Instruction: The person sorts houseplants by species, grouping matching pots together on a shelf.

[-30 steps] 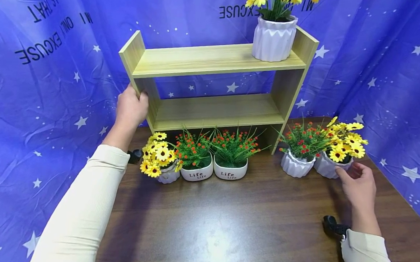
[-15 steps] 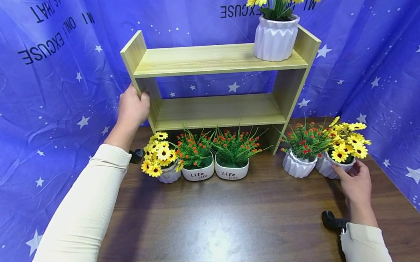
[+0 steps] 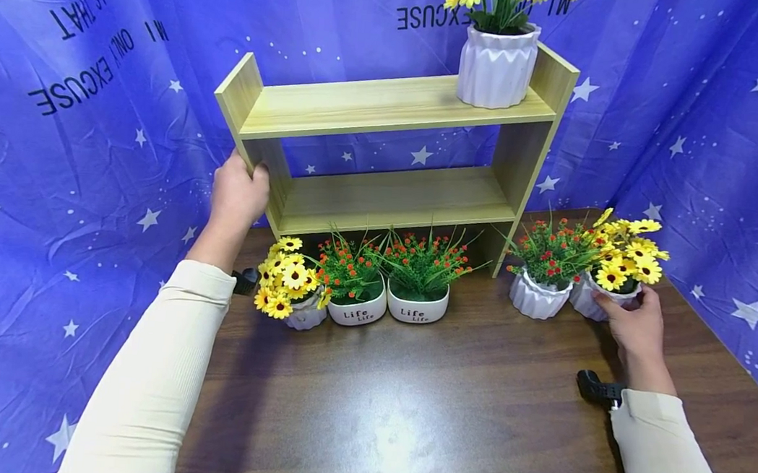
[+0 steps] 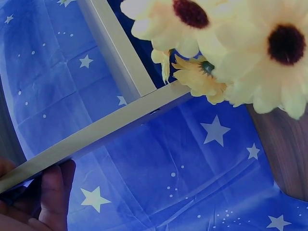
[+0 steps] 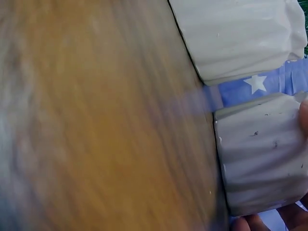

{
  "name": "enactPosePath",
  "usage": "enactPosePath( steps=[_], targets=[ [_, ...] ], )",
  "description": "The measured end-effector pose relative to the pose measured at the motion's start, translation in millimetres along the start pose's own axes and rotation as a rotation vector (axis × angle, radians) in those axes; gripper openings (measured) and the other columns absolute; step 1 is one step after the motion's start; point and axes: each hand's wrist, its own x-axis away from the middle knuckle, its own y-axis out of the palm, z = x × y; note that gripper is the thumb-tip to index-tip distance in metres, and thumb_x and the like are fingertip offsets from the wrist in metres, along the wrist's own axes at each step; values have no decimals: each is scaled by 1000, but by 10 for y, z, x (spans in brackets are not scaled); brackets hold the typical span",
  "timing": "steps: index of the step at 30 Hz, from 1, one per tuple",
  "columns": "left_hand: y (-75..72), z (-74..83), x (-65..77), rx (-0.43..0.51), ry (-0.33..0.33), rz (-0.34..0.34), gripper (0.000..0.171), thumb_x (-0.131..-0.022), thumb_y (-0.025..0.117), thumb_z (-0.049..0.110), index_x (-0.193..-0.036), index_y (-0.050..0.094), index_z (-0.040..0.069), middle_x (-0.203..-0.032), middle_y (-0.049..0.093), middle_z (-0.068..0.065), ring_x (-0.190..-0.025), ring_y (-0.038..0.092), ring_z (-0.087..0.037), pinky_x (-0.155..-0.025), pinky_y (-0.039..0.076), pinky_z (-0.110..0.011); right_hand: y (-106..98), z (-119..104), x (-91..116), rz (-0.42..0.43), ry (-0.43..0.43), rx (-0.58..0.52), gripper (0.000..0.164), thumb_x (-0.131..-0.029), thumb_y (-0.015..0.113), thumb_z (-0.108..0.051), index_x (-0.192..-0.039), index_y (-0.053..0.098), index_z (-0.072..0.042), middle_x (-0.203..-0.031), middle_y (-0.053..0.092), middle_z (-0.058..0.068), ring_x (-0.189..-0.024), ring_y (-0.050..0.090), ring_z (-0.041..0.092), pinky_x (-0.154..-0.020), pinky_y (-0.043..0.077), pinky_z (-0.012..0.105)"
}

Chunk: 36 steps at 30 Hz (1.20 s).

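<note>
Gripping the shelf at nine o'clock, the left hand probably steadies it; the right hand holds the yellow-flowered pot on the counter near three o'clock, likely sparing its blooms.

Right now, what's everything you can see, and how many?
Two-board wooden shelf: one, pale yellow, centre back.
Ridged pot of daisy-like flowers: one, white and yellow, far right.
Other yellow-flower pots: two, white, shelf top and front left.
Oval pots marked Life: two, white with orange flowers, before the shelf.
Ridged pot of red flowers: one, white, beside the far-right pot.
Wood-grain table: one, brown, underneath.
Star-printed cloth: one or more, blue, background.
Wrist devices: two, black, one at each wrist.
Sleeves: two, cream, both arms.
Left hand: one, bare, gripping shelf's left side.
Right hand: one, bare, holding far-right pot.
</note>
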Motion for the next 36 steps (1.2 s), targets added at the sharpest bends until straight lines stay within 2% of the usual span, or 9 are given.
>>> enactPosePath(
  steps=[5, 9, 14, 17, 23, 30, 32, 36],
  targets=[
    [-6, -5, -9, 1, 5, 10, 29, -100, 46, 20, -120, 54, 1, -124, 62, -27, -117, 59, -44, -94, 45, -56, 43, -19, 34, 84, 24, -23, 76, -89, 74, -26, -152, 34, -12, -147, 41, 10, -122, 45, 16, -101, 40, 27],
    [-9, -9, -7, 0, 4, 6, 29, -101, 46, 21, -120, 55, 2, -124, 62, -27, -116, 59, -44, -94, 45, -56, 39, -38, 81, 141, 36, -83, 75, -86, 76, -25, -150, 39, -14, -138, 48, 3, -113, 48, 8, -94, 41, 22],
    [-21, -7, -3, 1, 2, 6, 29, -100, 46, 21, -120, 54, 2, -124, 63, -26, -116, 59, -44, -93, 45, -57, -6, -112, 150, 215, 22, -247, 69, -81, 82, -17, -142, 50, -16, -115, 53, -11, -98, 49, 2, -83, 41, 16],
    [-28, -5, -1, -5, -3, -1, 30, -100, 45, 22, -121, 54, 2, -124, 62, -26, -116, 59, -44, -93, 45, -57, -52, -180, 202, 245, 2, -315, 67, -79, 84, -15, -138, 53, -17, -109, 54, -13, -96, 51, 2, -83, 42, 15],
    [-21, -18, -4, -13, -3, -6, 32, -100, 45, 23, -122, 53, 1, -124, 62, -28, -115, 59, -45, -93, 45, -58, -153, -379, 317, 324, -128, -267, 60, -78, 83, -14, -132, 57, -17, -106, 56, -14, -91, 54, 0, -80, 42, 14],
    [-14, -21, -2, -12, -12, -20, 31, -101, 44, 24, -122, 53, 2, -125, 61, -27, -115, 58, -46, -92, 45, -59, -247, -764, 477, 352, -230, -475, 58, -73, 82, -1, -126, 62, -14, -113, 59, -4, -97, 56, 7, -81, 45, 17],
    [-13, -22, -4, -13, -13, -22, 31, -101, 44, 24, -121, 53, 3, -125, 61, -27, -115, 58, -46, -91, 45, -59, -261, -873, 521, 364, -278, -506, 57, -72, 83, 1, -124, 63, -12, -113, 60, -2, -98, 57, 8, -81, 44, 19],
    [-12, -16, -5, -16, -8, -25, 31, -101, 44, 23, -122, 53, 2, -125, 61, -28, -116, 58, -47, -91, 44, -60, -262, -1078, 599, 348, -370, -646, 59, -67, 84, 7, -121, 64, -7, -114, 62, 6, -99, 59, 14, -79, 48, 20]
  ],
)
